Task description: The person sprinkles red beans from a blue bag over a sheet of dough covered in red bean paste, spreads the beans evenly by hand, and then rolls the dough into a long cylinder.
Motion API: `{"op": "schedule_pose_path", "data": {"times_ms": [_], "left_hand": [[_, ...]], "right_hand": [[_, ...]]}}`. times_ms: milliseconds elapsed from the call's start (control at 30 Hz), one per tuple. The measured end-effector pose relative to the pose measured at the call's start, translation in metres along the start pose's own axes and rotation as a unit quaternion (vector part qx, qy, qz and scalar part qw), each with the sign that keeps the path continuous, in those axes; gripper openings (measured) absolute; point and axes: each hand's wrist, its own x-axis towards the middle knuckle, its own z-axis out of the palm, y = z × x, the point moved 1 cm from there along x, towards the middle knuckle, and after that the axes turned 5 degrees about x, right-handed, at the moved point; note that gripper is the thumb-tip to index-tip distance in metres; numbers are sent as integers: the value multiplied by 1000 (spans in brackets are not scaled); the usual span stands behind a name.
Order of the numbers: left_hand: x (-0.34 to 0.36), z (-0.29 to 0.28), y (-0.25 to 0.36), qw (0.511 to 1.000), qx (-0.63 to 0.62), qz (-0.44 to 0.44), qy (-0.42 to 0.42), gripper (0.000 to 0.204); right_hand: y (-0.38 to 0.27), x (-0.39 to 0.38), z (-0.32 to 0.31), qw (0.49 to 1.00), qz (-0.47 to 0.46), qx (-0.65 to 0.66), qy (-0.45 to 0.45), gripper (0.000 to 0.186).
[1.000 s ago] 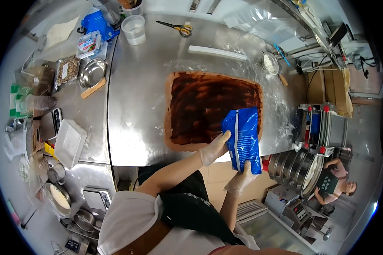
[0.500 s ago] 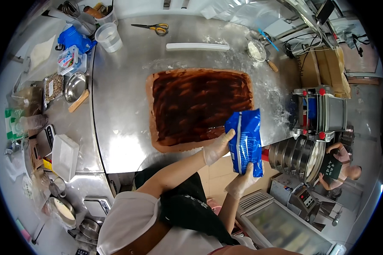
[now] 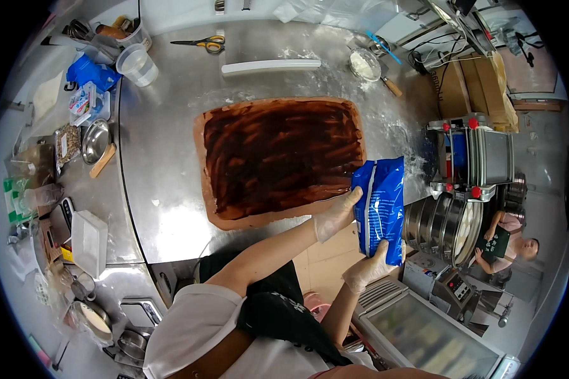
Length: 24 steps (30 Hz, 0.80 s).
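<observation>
A blue plastic bag (image 3: 379, 202) is held upright just off the right front corner of a rectangle of rolled-out brown dough (image 3: 278, 155), which is coated with dark, glossy brown spread. My left hand (image 3: 338, 215), in a clear glove, grips the bag's upper left side. My right hand (image 3: 368, 268), also gloved, is closed on its lower end. The dough lies on a floury steel table (image 3: 158, 164).
Scissors (image 3: 205, 43), a white bar (image 3: 270, 65), a water tub (image 3: 137, 65) and a flour sieve (image 3: 365, 65) stand at the back. Bowls (image 3: 96, 142) and containers crowd the left. A roller machine (image 3: 471, 158), steel rings (image 3: 436, 230) and a person (image 3: 506, 243) are at the right.
Both my hands and the blue bag have shifted right, to the dough's edge. The table and dough appear further left in the picture as the view moved.
</observation>
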Motion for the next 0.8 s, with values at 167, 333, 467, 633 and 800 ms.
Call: {"op": "schedule_pose_path", "data": {"times_ms": [167, 333, 467, 633, 800], "left_hand": [[20, 4, -10, 1000, -4, -1, 12, 81], [35, 4, -21, 997, -73, -39, 13, 79], [35, 11, -26, 998, -34, -53, 18, 81], [14, 11, -21, 997, -13, -70, 35, 80], [-11, -8, -13, 993, -88, -10, 79, 86]], "right_hand": [[9, 18, -4, 999, -22, -9, 28, 47], [7, 28, -5, 999, -15, -20, 28, 47], [5, 31, -12, 998, -5, -9, 61, 47], [7, 23, -14, 998, 10, -24, 62, 50], [19, 13, -5, 998, 51, -11, -29, 48]]}}
